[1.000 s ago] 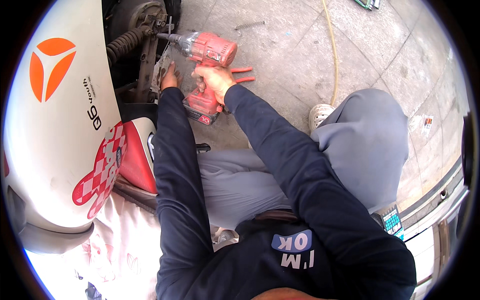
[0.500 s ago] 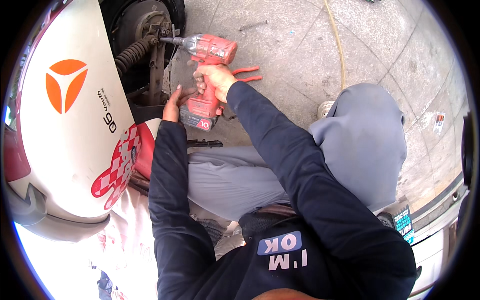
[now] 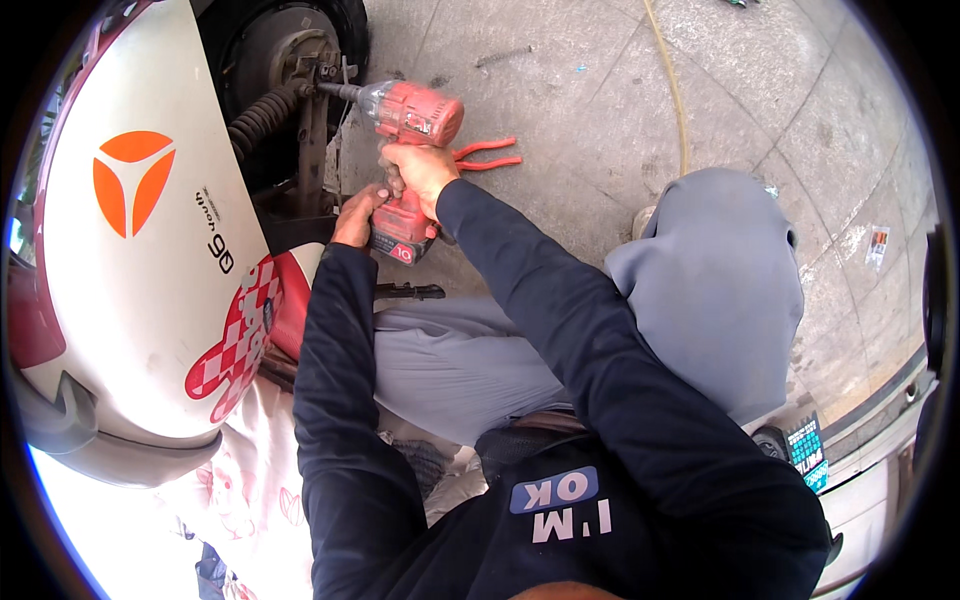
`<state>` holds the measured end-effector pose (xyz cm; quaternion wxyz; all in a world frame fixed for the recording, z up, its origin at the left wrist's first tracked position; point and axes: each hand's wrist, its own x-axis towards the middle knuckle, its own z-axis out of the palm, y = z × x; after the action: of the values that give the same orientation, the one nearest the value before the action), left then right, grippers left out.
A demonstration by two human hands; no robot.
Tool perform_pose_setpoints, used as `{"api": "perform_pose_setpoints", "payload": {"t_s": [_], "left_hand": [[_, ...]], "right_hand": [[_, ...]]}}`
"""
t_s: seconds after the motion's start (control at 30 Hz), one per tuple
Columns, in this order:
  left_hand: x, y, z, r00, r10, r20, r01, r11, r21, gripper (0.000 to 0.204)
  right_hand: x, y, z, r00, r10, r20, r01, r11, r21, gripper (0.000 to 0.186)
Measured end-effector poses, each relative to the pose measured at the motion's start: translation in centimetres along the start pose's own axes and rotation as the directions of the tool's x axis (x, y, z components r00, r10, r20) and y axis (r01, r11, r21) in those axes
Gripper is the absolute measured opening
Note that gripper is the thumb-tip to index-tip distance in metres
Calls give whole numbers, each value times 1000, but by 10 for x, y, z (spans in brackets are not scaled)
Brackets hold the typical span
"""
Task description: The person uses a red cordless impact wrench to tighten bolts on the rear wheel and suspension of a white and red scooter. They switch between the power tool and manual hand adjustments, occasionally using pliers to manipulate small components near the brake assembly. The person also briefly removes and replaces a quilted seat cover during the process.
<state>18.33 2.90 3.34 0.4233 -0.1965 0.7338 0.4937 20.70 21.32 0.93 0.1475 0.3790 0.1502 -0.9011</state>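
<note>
My right hand (image 3: 420, 172) grips the handle of a red cordless impact wrench (image 3: 418, 110). Its long nose points left at the bolts on the wheel hub (image 3: 305, 65) of a white scooter, beside a coil spring shock absorber (image 3: 262, 123). My left hand (image 3: 360, 212) is closed on the lower part of the wrench, by its battery (image 3: 398, 247). Red-handled pliers (image 3: 490, 163) lie on the floor just right of the wrench.
The white scooter body (image 3: 140, 300) fills the left side. A yellow hose (image 3: 678, 110) crosses the paving (image 3: 760, 90), where a loose spring (image 3: 505, 55) lies. My bent knee (image 3: 710, 280) is at right. A dark tool (image 3: 405, 290) lies below the wrench.
My left hand has moved from beside the hub's bracket down and back onto the wrench's lower part. The wrench and my right hand have shifted slightly.
</note>
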Motion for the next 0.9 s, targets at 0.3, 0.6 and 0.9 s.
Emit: {"api": "perform_pose_setpoints", "payload": {"t_s": [0.3,0.6,0.9], "left_hand": [[8,-3,1,990,129,52,-134,987,95,36],[-186,98,88,984,72,-166,-85,994,-74,40],[-404,346,23,997,79,18,-77,993,-92,38]], "right_hand": [[-3,-7,-13,998,-42,51,43,999,-16,9],[-188,-148,55,932,-153,-329,46,949,-312,10],[-462,-400,332,893,-437,-105,300,754,-584,14]]}}
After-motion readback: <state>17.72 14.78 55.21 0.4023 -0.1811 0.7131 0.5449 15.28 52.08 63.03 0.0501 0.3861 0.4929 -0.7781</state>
